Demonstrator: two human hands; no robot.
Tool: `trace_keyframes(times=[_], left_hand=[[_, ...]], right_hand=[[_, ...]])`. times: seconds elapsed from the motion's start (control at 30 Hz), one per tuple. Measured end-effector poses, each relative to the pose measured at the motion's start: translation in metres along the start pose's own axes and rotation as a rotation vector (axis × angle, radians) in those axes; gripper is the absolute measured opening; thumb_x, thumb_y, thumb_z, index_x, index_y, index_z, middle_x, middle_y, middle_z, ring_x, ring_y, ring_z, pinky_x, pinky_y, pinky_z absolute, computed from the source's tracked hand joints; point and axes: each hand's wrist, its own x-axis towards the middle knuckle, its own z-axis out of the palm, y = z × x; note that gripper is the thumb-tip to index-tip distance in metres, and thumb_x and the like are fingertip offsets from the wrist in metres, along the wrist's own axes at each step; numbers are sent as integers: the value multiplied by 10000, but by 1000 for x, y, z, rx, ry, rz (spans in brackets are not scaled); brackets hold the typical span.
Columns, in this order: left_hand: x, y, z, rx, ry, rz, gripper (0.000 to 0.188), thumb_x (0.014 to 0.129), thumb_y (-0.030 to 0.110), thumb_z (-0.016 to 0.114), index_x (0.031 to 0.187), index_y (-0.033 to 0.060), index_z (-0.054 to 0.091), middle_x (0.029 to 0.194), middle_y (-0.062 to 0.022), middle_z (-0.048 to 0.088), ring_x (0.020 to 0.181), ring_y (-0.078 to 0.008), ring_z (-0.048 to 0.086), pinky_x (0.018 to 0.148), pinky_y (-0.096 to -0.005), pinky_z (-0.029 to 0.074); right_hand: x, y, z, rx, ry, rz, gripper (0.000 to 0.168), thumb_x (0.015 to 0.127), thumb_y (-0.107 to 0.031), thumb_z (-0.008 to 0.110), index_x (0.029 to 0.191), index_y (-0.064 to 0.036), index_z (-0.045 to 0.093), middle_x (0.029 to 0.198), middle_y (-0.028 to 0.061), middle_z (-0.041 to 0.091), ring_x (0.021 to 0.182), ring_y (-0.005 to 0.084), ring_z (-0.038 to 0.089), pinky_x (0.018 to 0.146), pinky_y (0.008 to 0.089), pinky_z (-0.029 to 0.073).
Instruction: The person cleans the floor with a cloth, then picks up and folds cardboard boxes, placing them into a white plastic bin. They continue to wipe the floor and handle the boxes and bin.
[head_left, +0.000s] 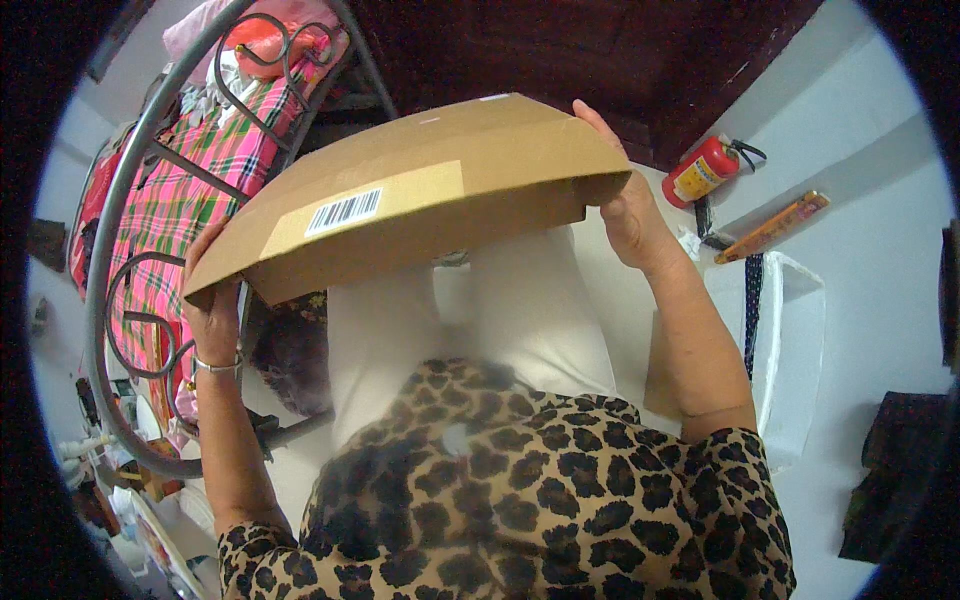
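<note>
A wide brown cardboard box (420, 172) is held up in front of my body, tilted with its right end higher in the picture. A paler patch and a white barcode label (343, 212) show on its face. My left hand (212, 300) grips the left end, with part of the fingers behind the cardboard. At the right end my right hand (624, 202) holds the other edge, its fingertips showing past the upper corner. The box's far side and whatever may be inside are hidden.
On the left stands a metal bed frame (112, 225) with a pink plaid sheet (202, 180). A red fire extinguisher (705, 172) is by the right wall, near a long patterned box (772, 227) and a white open container (795, 360). A dark door (525, 45) lies ahead.
</note>
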Motion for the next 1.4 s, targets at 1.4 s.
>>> trace_keyframes(times=[1.4], left_hand=[[76,76,-92,127,104,30,332,969,267,543,1146,-8,601,1032,-53,656,917,-139,592,820,-306,470]], right_hand=[[51,-205,-76,-296,-251,-87,576,995,-478,448,1354,-28,420,1086,118,626,928,172,601,835,330,513]])
